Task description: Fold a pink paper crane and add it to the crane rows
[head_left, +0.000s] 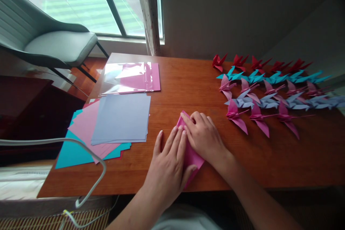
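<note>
A folded sheet of bright pink origami paper (193, 158) lies on the table near its front edge, one narrow corner pointing away from me. My left hand (169, 161) rests flat over its left side, fingers stretched out and thumb spread across the lower part. At the far corner, my right hand (203, 134) bears down on the paper with its fingers bent and a fingertip near the point. Both hands cover much of the sheet, so its folds are only partly visible.
Rows of folded paper cranes in red, turquoise (254, 76), pink, pale blue and magenta (235, 115) stand at right. Loose pale blue sheets (122, 116) lie over pink and turquoise ones at left, below a clear packet (129, 77). A white cable (88, 151) curves across the left foreground.
</note>
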Available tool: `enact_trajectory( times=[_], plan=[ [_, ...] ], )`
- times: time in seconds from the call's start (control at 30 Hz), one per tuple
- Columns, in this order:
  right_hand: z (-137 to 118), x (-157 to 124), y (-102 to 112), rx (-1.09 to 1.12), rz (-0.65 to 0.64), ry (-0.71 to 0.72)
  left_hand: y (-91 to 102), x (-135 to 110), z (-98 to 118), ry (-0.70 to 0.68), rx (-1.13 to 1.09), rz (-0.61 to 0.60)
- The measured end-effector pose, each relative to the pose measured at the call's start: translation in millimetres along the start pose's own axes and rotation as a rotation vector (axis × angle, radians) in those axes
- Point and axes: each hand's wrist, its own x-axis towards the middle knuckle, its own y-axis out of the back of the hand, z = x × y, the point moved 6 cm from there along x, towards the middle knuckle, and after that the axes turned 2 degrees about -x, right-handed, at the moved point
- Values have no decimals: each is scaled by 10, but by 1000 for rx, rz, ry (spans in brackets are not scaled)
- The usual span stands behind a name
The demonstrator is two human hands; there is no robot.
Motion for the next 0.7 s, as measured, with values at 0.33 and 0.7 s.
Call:
enact_trajectory(
  times=[0.33, 0.7],
  plan=[
    [-1, 27, 3, -21, -49, -20, 17, 12, -1, -2, -6, 24],
    [-51, 105, -5, -87, -129, -79, 14, 11, 4, -11, 7, 5]
  ],
)
